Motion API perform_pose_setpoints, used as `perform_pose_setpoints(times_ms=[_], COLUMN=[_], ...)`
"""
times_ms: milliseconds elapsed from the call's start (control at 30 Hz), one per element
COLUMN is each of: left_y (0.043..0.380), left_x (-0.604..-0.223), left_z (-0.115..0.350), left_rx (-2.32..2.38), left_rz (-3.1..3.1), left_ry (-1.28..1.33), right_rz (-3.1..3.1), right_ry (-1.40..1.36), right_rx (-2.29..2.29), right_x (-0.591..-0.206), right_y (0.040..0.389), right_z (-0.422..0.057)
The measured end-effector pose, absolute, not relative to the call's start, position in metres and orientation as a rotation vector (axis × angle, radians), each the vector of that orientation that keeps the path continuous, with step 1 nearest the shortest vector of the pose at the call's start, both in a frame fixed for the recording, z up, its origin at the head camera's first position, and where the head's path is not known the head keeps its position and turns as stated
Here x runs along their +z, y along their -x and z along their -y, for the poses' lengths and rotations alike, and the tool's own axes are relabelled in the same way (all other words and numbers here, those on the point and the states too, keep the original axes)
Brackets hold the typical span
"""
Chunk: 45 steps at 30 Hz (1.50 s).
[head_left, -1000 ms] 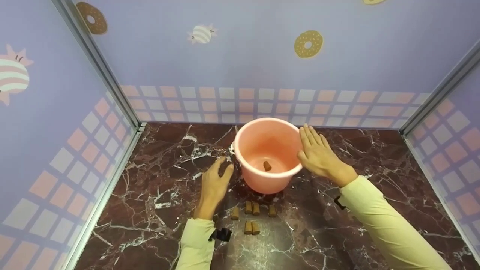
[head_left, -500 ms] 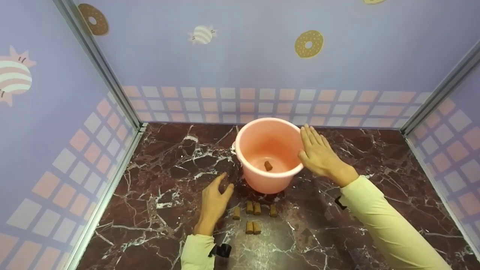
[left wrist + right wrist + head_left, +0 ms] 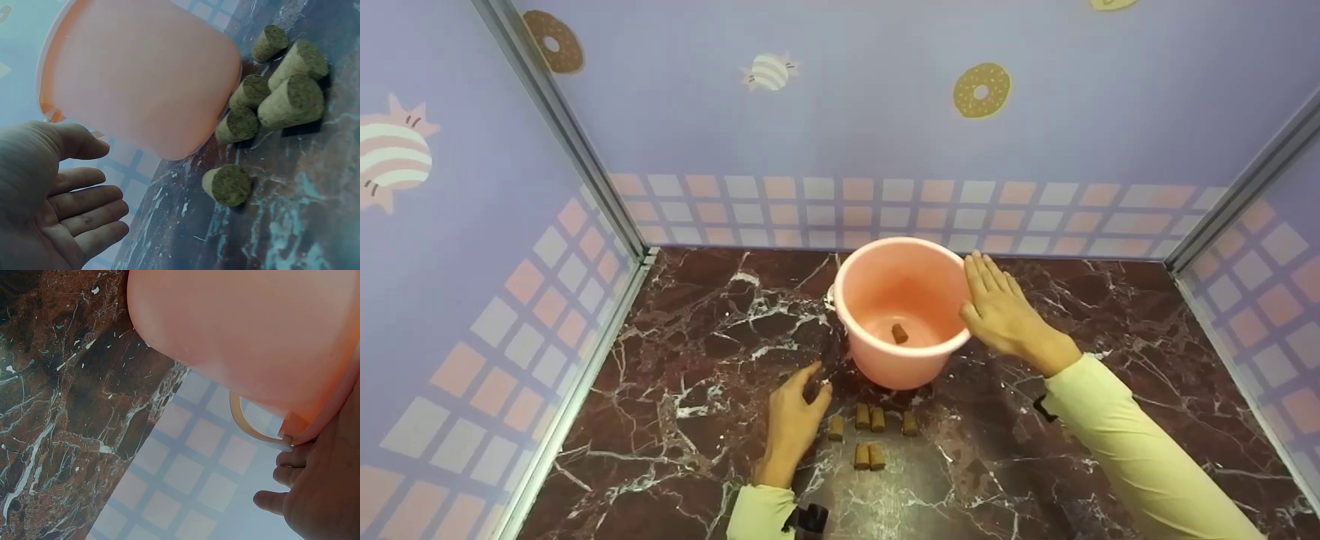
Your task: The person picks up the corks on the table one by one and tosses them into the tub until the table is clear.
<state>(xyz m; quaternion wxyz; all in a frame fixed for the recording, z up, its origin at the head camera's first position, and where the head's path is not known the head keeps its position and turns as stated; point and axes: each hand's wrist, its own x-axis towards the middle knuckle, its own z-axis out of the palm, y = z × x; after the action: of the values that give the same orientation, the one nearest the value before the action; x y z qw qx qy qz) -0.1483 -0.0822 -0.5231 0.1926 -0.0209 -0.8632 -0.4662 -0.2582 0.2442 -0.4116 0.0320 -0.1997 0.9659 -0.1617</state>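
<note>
A pink bucket [image 3: 901,369] stands upright on the marble-patterned surface. Inside it, on the bottom, lies one brown cork [image 3: 899,333]. My right hand [image 3: 1006,319] rests against the bucket's right rim with its fingers straight. To the left of the bucket's base, my left hand [image 3: 796,416] hovers with thumb and fingers apart, holding nothing. Several corks lie in front of the bucket; the leftmost cork [image 3: 835,428] is closest to that hand, and a pair of corks [image 3: 869,456] sits nearest the front. In the left wrist view the bucket wall [image 3: 140,73] fills the upper part.
The bucket's pale handle [image 3: 247,424] hangs down its outer side in the right wrist view. Purple panels [image 3: 870,112] with a checked border enclose the back and sides. Dark red marble surface [image 3: 697,322] extends around the bucket.
My left hand has drawn back from beside the bucket's rim toward the corks. The right hand stays on the rim, and the bucket and corks keep their places.
</note>
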Motion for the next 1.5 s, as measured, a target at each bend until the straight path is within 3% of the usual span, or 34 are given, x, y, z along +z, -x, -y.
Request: perform_pose_setpoints(times_ms=[1500], left_y=[0.115], left_x=[-0.558], left_z=[0.078], left_rx=[-1.298], left_rz=[2.550], left_ry=[0.091], right_rz=[-2.971], right_ry=[0.621], right_rx=[-0.521], right_x=[-0.412], right_y=[0.259], right_z=[-0.245])
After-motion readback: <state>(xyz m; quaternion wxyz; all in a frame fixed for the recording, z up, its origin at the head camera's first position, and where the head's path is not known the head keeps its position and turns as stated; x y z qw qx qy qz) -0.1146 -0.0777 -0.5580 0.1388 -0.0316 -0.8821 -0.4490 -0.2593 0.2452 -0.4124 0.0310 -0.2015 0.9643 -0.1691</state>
